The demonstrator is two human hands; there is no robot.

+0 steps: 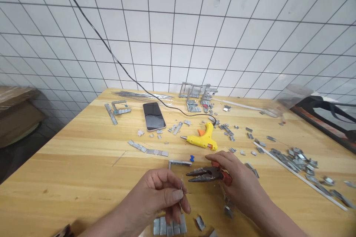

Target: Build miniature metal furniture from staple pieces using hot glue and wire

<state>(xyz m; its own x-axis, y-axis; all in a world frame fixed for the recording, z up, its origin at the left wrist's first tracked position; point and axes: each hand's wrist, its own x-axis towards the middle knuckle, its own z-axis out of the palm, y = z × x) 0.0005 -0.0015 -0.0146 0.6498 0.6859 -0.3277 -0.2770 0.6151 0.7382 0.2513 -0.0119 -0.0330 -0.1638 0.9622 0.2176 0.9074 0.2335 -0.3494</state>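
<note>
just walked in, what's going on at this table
Someone's left hand pinches a thin wire-like piece above the wooden table. The right hand holds red-handled pliers, their jaws slightly apart, near that piece but not gripping it. A yellow glue gun lies beyond the pliers, and small metal pieces are scattered around.

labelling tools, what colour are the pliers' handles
The pliers' handles are red, showing best in the head view.

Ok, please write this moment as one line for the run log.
left grip: pinching thin metal piece | right grip: holding pliers, jaws parted | yellow glue gun: lying on table, beyond pliers
</note>
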